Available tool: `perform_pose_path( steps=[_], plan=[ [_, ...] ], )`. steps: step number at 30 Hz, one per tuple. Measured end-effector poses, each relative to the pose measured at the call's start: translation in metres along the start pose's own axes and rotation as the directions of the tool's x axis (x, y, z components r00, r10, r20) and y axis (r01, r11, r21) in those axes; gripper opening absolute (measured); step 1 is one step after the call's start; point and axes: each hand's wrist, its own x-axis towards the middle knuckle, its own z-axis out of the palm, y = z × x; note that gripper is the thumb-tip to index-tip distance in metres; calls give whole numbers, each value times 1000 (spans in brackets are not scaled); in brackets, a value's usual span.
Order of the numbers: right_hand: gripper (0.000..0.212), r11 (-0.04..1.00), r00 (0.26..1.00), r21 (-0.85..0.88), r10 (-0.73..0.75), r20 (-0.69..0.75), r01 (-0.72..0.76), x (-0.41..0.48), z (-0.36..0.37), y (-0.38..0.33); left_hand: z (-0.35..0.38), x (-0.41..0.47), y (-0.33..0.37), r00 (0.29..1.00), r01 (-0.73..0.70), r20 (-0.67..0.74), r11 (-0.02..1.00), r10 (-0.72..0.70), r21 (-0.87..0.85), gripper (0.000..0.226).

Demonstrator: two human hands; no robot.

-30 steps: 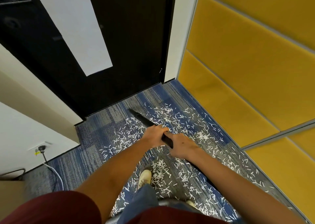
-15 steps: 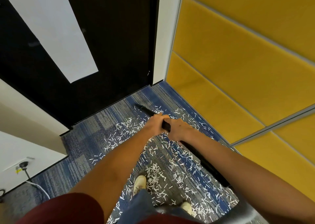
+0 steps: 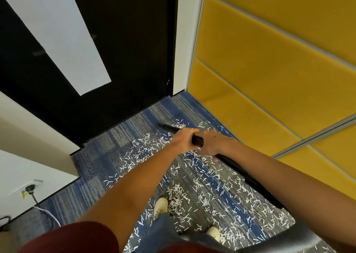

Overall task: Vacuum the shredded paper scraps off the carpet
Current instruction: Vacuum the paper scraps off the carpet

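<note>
While gripping the vacuum wand (image 3: 197, 141) with left hand (image 3: 183, 139) ahead, right hand (image 3: 213, 143) just behind, both curled round it, press the tip low at the carpet's (image 3: 100, 156) far edge; draw slowly through paper scraps (image 3: 179, 193) strewn toward the near edge.

Office setting: blue-grey carpet tiles (image 3: 107, 150), yellow padded wall panels (image 3: 269, 69), black door (image 3: 131, 60), wall socket (image 3: 29, 188).

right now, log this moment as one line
left hand: grips black vacuum wand | right hand: grips wand behind left | nozzle: at blue-grey carpet by black door | white shredded paper scraps: many on carpet
</note>
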Motion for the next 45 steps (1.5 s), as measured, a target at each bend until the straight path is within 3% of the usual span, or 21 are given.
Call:
perform_pose_path(
  steps=[19, 26, 30, 45],
  plan=[
    [53, 997, 996, -30, 67, -61, -69, -31, 28, 54, 53, 1, 44, 990, -109, 88, 994, 108, 3, 31],
    [54, 997, 994, -27, 69, -81, -71, -26, 39, 53, 60, 3, 36, 989, -97, 109, 994, 102, -52, 38],
    [52, 997, 993, -4, 80, -84, -80, -22, 42, 50, 55, 6, 30, 985, -105, 146, 993, 95, 61, 52],
    [59, 986, 980, 53, 165, -107, -160, -36, 45, 85, 81, 22, 61, 961, -155, 236, 988, 144, 26, 55]
  ],
)
